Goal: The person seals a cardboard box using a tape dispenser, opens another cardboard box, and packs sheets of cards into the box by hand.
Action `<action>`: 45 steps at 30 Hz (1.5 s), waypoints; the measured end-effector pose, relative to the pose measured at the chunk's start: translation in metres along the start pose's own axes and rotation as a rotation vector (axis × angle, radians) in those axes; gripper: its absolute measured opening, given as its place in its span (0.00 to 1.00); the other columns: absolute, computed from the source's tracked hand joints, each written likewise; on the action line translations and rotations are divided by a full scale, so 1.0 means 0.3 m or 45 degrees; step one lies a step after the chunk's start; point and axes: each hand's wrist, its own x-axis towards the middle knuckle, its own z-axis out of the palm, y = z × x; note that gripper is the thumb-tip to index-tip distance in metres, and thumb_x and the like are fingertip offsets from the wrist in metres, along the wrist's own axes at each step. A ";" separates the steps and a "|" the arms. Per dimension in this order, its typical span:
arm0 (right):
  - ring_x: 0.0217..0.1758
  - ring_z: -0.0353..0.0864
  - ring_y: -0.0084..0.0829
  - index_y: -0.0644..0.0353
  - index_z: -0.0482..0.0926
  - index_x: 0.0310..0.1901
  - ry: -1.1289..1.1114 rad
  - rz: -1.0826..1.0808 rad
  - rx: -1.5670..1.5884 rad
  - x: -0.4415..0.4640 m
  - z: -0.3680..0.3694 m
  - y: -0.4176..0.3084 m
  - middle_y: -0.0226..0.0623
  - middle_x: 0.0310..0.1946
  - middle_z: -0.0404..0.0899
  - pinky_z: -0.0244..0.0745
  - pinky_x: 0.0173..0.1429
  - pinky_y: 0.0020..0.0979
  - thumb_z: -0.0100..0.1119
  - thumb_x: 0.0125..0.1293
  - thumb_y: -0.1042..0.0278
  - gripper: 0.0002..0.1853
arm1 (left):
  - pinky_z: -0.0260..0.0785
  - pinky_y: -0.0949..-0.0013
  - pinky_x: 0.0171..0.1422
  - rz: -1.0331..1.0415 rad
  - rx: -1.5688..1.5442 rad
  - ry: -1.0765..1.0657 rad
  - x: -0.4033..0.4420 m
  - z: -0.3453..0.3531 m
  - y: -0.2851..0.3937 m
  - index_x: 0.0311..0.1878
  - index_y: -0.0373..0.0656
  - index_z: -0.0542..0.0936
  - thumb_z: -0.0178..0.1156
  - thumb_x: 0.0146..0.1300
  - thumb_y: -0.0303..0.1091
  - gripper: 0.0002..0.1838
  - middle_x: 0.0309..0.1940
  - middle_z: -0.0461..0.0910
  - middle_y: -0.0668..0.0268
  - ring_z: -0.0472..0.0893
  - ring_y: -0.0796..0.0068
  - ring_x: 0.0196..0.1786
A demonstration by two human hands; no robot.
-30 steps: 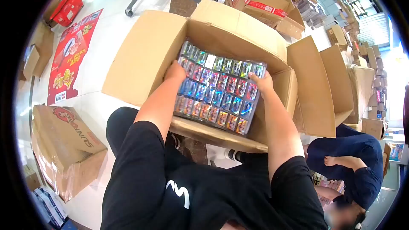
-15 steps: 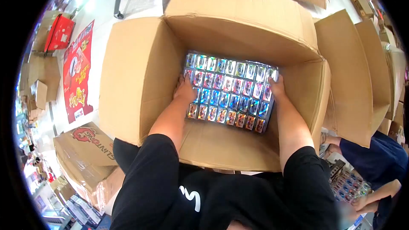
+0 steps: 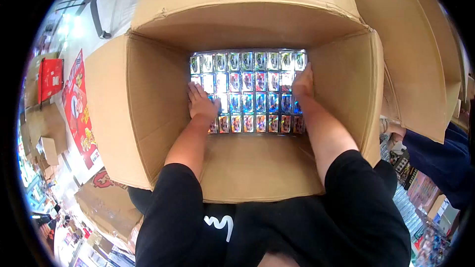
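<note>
A flat sheet of small shiny packs (image 3: 248, 88) lies deep inside a large open cardboard box (image 3: 267, 168), in rows of green, red, blue and orange. My left hand (image 3: 201, 103) rests on the sheet's left part, its fingers apart and lying flat. At the sheet's right edge, beside the box wall, is my right hand (image 3: 303, 85); its fingers point away from me and are partly hidden, so its hold cannot be made out.
Another open carton (image 3: 403, 44) stands at the right, near a co-worker's dark sleeve (image 3: 440, 160). At the left are a red basket (image 3: 50, 80), a red floor poster (image 3: 81, 113) and a taped box (image 3: 106, 202). A metal cart frame (image 3: 96, 12) stands at the upper left.
The sheet has gone down deeper into the box and now lies level and straight. Both hands have moved down with it, and the left one now lies flat on top. The view has come closer over the box.
</note>
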 end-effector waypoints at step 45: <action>0.69 0.72 0.44 0.68 0.66 0.71 0.661 -0.497 0.078 -0.629 -2.425 -0.160 0.54 0.67 0.71 0.63 0.74 0.40 0.75 0.54 0.38 0.52 | 0.58 0.49 0.76 1.486 -1.904 0.164 -0.901 -0.773 0.659 0.78 0.39 0.51 0.80 0.49 0.40 0.59 0.76 0.56 0.47 0.59 0.54 0.78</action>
